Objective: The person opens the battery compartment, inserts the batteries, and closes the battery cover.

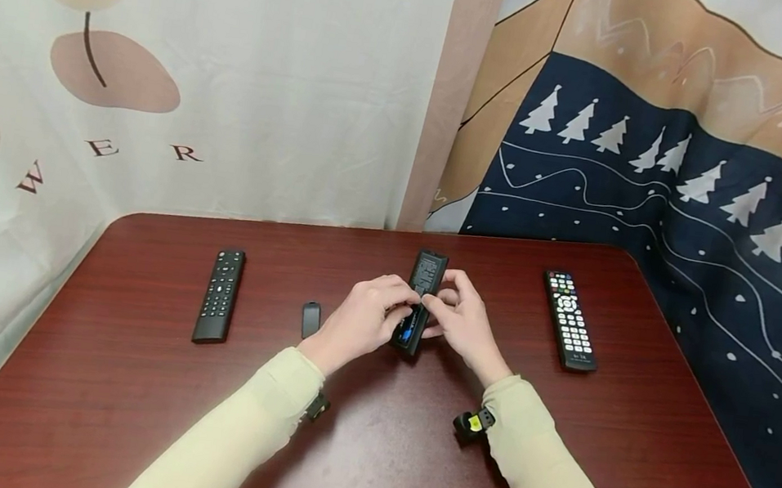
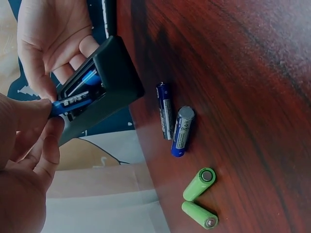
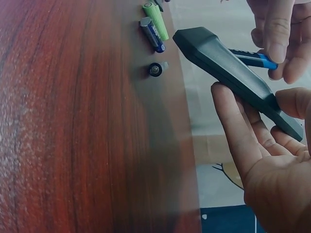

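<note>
A black remote control (image 1: 428, 269) is held off the table, back side up, with its battery compartment uncovered. My right hand (image 1: 464, 324) grips it, the fingers under and along one side and the thumb on the other, as the right wrist view shows. My left hand (image 1: 365, 316) pinches one end of a blue-and-black battery (image 2: 74, 103), which sticks out at a slant from the compartment. Another blue battery (image 2: 90, 77) lies inside beside it. On the table left of my left hand is a small dark battery cover (image 1: 310, 319).
Two blue batteries (image 2: 165, 114) and two green batteries (image 2: 199, 184) lie on the brown table (image 1: 122, 373). A black remote (image 1: 218, 295) lies at the left, and another remote with white buttons (image 1: 570, 321) at the right. Printed curtains (image 1: 306, 101) hang behind the table.
</note>
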A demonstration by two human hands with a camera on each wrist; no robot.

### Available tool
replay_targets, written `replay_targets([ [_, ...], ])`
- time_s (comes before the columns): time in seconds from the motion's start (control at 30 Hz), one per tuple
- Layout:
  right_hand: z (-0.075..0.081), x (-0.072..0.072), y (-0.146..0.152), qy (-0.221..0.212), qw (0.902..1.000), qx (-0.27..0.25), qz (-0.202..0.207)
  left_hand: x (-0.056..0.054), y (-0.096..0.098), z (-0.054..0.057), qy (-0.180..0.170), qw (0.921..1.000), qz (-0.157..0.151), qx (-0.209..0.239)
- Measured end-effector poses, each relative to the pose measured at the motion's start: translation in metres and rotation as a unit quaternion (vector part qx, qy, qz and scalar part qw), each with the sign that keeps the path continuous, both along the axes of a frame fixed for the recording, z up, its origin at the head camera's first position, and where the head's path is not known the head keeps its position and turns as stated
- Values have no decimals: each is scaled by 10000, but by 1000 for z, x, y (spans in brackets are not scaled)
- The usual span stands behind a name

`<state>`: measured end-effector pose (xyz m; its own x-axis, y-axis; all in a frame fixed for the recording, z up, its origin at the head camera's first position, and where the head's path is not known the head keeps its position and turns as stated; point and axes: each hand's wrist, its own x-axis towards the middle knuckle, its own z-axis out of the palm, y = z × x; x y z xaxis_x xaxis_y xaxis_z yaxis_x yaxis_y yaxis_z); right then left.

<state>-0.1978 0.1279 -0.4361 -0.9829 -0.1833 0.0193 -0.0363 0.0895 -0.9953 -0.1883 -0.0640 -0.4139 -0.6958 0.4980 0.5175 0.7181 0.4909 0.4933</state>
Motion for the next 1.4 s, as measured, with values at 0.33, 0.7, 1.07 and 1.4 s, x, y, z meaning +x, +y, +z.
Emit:
replay_targets([
  [0.33,1,0,1,93,9999,-50,23,4,0,-4,-116,9999,69,-2],
  [0.7,1,-1,3,138,9999,-47,14,2,-7,-11,-130,9996,127,-211],
  [1.07,3,-1,2,134,9998,-167,33,2,-11,-15,-119,9993,46,-346],
  [1.4,5,-1,3,129,9998,-171,-1,2,-12,-18,133,9996,-15,-260],
])
